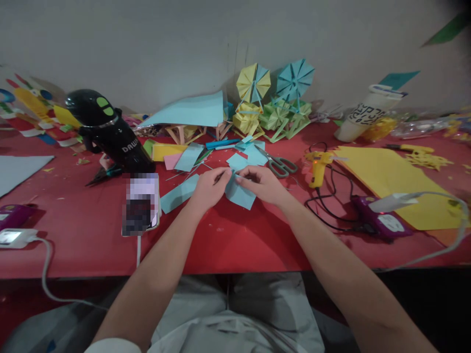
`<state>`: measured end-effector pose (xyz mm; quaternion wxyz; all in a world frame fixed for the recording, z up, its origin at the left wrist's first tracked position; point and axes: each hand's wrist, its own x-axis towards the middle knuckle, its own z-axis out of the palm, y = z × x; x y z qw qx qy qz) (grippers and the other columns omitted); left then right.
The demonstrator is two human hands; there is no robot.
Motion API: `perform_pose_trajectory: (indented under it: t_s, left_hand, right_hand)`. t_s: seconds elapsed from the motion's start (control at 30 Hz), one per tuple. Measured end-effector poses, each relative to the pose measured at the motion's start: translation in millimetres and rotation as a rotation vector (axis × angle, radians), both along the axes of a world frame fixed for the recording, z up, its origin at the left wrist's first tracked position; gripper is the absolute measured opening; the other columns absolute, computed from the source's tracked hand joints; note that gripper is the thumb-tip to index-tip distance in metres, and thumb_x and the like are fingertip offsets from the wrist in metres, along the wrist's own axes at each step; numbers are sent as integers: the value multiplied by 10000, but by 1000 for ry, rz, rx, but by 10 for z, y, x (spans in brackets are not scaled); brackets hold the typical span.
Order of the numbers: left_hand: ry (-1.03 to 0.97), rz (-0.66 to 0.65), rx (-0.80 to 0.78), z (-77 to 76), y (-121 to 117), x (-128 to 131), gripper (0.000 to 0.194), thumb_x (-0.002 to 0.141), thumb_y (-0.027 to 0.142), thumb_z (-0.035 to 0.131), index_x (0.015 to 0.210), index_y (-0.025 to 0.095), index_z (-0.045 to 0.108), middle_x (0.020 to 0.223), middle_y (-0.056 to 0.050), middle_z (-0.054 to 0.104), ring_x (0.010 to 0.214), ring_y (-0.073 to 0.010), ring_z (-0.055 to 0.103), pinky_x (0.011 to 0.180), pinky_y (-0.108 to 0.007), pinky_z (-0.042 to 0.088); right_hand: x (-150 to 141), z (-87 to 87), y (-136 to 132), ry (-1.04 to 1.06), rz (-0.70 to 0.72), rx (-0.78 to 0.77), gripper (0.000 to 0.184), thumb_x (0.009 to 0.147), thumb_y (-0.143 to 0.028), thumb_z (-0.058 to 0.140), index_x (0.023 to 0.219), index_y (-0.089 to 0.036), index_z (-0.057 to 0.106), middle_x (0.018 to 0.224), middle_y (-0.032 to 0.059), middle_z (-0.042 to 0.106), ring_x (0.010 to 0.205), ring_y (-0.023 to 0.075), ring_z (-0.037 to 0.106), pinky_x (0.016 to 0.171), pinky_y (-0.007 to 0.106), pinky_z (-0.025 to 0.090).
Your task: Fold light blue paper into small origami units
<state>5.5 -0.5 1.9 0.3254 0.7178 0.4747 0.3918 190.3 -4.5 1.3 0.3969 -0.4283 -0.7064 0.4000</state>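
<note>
Both my hands meet over the middle of the red table [228,240]. My left hand [209,188] and my right hand [262,183] each pinch the top edge of a light blue paper piece [240,194], fingers closed on it. More light blue paper pieces [247,156] lie just beyond my fingers, and a light blue strip [178,194] lies left of my left hand. Grey-handled scissors [280,165] rest behind my right hand.
A black device [110,131] stands at left above a phone [142,203]. A yellow glue gun [318,164] with black cord, a purple power strip [379,220] and yellow paper sheet [390,179] are at right. Folded paper pinwheels [274,103] line the wall.
</note>
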Motion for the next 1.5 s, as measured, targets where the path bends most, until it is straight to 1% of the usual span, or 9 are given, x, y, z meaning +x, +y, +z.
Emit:
perform_pose_trajectory:
  t_s: [0.13, 0.3, 0.43, 0.57, 0.73, 0.83, 1.03, 1.3, 1.5]
  left_hand:
    - [-56, 7, -71, 25, -8, 7, 399, 929, 468, 447, 875, 206, 743, 799, -33, 719, 908, -224, 653, 798, -326, 482]
    - [-148, 2, -103, 36, 16, 1, 195, 833, 290, 611, 928, 201, 756, 990, -51, 759, 979, -215, 674, 880, -342, 506]
    - [-222, 22, -138, 25, 34, -13, 208, 769, 253, 685, 957, 182, 738, 1017, -76, 751, 969, -211, 678, 899, -363, 518]
    - [-251, 43, -124, 10, 47, -23, 280, 726, 267, 731, 986, 166, 713, 981, -82, 726, 912, -189, 662, 851, -345, 520]
    - [-233, 22, -125, 11, 41, -18, 197, 737, 323, 726, 866, 177, 698, 827, -44, 698, 746, -154, 619, 705, -305, 496]
    - [-263, 4, -118, 6, 41, -14, 178, 735, 322, 722, 817, 175, 665, 786, -31, 681, 722, -145, 610, 696, -296, 487]
    - [-294, -19, -102, 6, 47, -10, 195, 725, 333, 730, 798, 177, 639, 782, -28, 680, 745, -155, 624, 733, -309, 493]
    - [-299, 19, -93, -12, 55, 0, 212, 692, 316, 763, 786, 173, 638, 638, 12, 587, 585, -110, 511, 569, -258, 401]
    - [-319, 11, -86, 16, 40, 0, 248, 668, 333, 787, 774, 175, 628, 638, 18, 600, 576, -99, 498, 557, -246, 393]
  right_hand:
    - [4, 14, 7, -30, -38, 24, 254, 808, -428, 621, 722, -195, 566, 718, 21, 583, 673, 144, 501, 629, 291, 397]
    - [8, 14, 11, -14, -45, 35, 214, 797, -385, 627, 710, -207, 547, 773, 41, 622, 857, 201, 595, 746, 323, 437]
    - [12, 3, 15, -8, -41, 48, 216, 803, -383, 624, 707, -209, 539, 781, 43, 629, 899, 214, 611, 782, 336, 445]
    - [11, 14, 5, -29, -41, 58, 217, 803, -382, 619, 705, -203, 547, 795, 45, 644, 839, 197, 594, 751, 326, 440]
    - [9, 36, -7, -70, -32, 64, 228, 816, -394, 608, 714, -195, 560, 727, 23, 598, 714, 155, 523, 666, 296, 403]
    - [9, 30, -3, -83, -27, 61, 243, 825, -413, 609, 740, -187, 581, 707, 13, 575, 650, 133, 469, 626, 291, 379]
    - [3, 12, 2, -29, -15, 41, 292, 827, -472, 624, 767, -188, 598, 720, 14, 589, 668, 133, 483, 625, 284, 395]
    - [-4, 20, -3, -57, -1, 64, 330, 838, -501, 618, 811, -179, 684, 721, 17, 615, 647, 125, 471, 613, 277, 382]
    - [6, 20, 1, -50, -23, 55, 341, 820, -502, 637, 804, -170, 711, 704, 18, 618, 634, 121, 458, 604, 274, 369]
